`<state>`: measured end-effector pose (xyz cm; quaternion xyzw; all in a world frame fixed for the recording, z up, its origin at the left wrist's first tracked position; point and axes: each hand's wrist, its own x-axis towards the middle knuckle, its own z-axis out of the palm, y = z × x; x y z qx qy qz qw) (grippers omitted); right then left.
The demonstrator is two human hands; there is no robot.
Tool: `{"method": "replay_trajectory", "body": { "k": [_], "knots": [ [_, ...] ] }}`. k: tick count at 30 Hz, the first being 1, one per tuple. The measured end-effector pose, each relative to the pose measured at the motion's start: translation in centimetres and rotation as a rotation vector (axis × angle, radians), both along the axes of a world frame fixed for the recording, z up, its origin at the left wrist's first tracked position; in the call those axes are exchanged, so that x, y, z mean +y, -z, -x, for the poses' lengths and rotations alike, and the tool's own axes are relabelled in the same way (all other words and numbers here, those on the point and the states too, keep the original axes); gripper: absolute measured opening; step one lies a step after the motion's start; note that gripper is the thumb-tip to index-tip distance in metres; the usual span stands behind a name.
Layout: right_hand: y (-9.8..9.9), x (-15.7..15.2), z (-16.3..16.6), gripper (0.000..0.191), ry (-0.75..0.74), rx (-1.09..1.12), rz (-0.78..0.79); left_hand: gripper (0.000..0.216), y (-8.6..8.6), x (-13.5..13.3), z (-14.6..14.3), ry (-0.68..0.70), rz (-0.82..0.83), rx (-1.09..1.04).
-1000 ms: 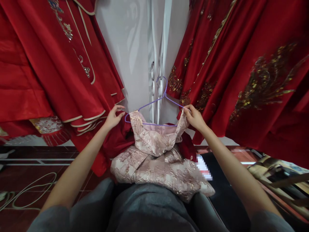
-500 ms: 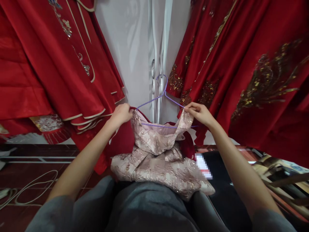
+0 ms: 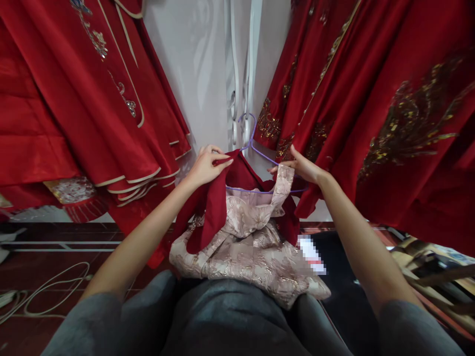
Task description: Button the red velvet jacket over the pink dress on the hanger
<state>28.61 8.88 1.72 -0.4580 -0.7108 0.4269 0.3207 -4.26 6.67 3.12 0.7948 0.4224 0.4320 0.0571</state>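
Pinched between the thumb and fingers of my left hand [image 3: 208, 165] is the edge of a red garment [image 3: 217, 205], drawn up over the left side of a purple hanger [image 3: 262, 154]. A pink and gold brocade dress [image 3: 247, 257] lies across my lap, its right strap [image 3: 284, 183] up at the hanger's right shoulder. My right hand [image 3: 303, 167] is at that strap, thumb raised and apart, fingertips showing past the strap's left side. The strap hides part of these fingers. The red fabric covers the hanger's left arm.
Red embroidered garments hang at left [image 3: 122, 123] and right [image 3: 334, 109]. Behind the hanger stand white cabinet doors [image 3: 193, 74] with handles. A white cable [image 3: 55, 284] lies on the tiled floor at left. At right are a dark surface [image 3: 345, 277] and assorted items [image 3: 430, 272].
My left hand has left the dress's left strap and moved right, lifting the red fabric over the hanger. The left strap has dropped. My right thumb has opened away from the right strap.
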Motion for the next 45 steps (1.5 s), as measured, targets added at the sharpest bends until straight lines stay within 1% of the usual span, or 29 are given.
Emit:
{"method": "replay_trajectory", "body": {
  "k": [1,3,6,9,11,12,14,16,17,18,20,23,24,26,30,33,36,38,40,42,45],
  "knots": [
    [-0.1,0.7,0.2,0.088,-0.028,-0.034,0.043,0.031,0.5,0.5,0.4,-0.004,-0.013,0.049],
    [-0.2,2.2,1.0,0.093,-0.054,-0.107,0.059,0.033,1.4,1.5,1.1,0.047,0.05,0.095],
    [0.2,3.7,2.6,0.087,-0.014,-0.186,-0.026,0.038,2.3,2.4,1.6,0.129,0.172,0.089],
    [0.8,4.2,3.7,0.081,0.085,-0.143,-0.156,0.035,2.8,2.5,1.5,0.1,0.185,0.069],
    [1.2,4.3,3.7,0.077,0.086,-0.105,-0.167,0.032,3.1,2.3,1.4,0.073,0.179,0.063],
    [1.4,4.3,3.6,0.072,0.067,-0.095,-0.15,0.031,3.2,2.2,1.3,0.062,0.172,0.056],
    [1.9,4.4,3.1,0.051,0.051,-0.057,-0.124,0.03,3.4,2.0,1.2,0.05,0.161,0.036],
    [2.3,4.5,2.7,0.028,0.102,0.021,-0.15,0.03,3.5,2.0,1.2,0.039,0.159,0.012],
    [2.5,4.6,2.5,0.021,0.141,0.062,-0.188,0.03,3.5,2.0,1.1,0.025,0.161,0.004],
    [2.7,4.7,2.4,0.02,0.182,0.094,-0.247,0.03,3.5,2.1,1.0,0.006,0.162,-0.001],
    [2.9,4.6,2.3,0.024,0.274,0.113,-0.429,0.029,3.3,2.4,0.9,-0.037,0.155,-0.005],
    [3.2,4.1,1.7,0.027,0.41,0.016,-0.733,0.028,3.2,2.7,0.6,-0.065,0.133,-0.015],
    [3.2,3.8,1.3,0.028,0.45,-0.036,-0.797,0.028,3.2,2.8,0.5,-0.063,0.13,-0.02],
    [3.3,3.0,0.0,0.029,0.51,-0.133,-0.86,0.028,3.4,2.9,0.4,-0.048,0.128,-0.031],
    [3.2,1.2,-3.8,0.027,0.597,-0.207,-0.839,0.028,3.9,3.0,0.5,0.022,0.119,-0.055],
    [2.7,-0.1,-6.6,0.03,0.603,-0.316,-0.81,0.028,4.1,3.0,0.6,0.056,0.12,-0.069],
    [2.1,-1.7,-7.9,0.028,0.614,-0.473,-0.681,0.028,4.2,3.0,0.8,0.071,0.121,-0.073],
    [1.7,-3.0,-7.8,0.025,0.561,-0.514,-0.563,0.028,4.2,3.0,0.9,0.07,0.116,-0.08],
    [1.4,-4.5,-7.0,0.029,0.453,-0.43,-0.471,0.028,4.3,3.0,1.1,0.065,0.115,-0.081],
    [1.3,-5.9,-5.6,0.034,0.359,-0.25,-0.402,0.028,4.4,3.1,1.2,0.06,0.122,-0.07],
    [1.7,-7.0,-3.1,0.035,0.279,-0.021,-0.245,0.029,4.4,3.0,1.1,0.04,0.14,-0.043]
  ]
}}
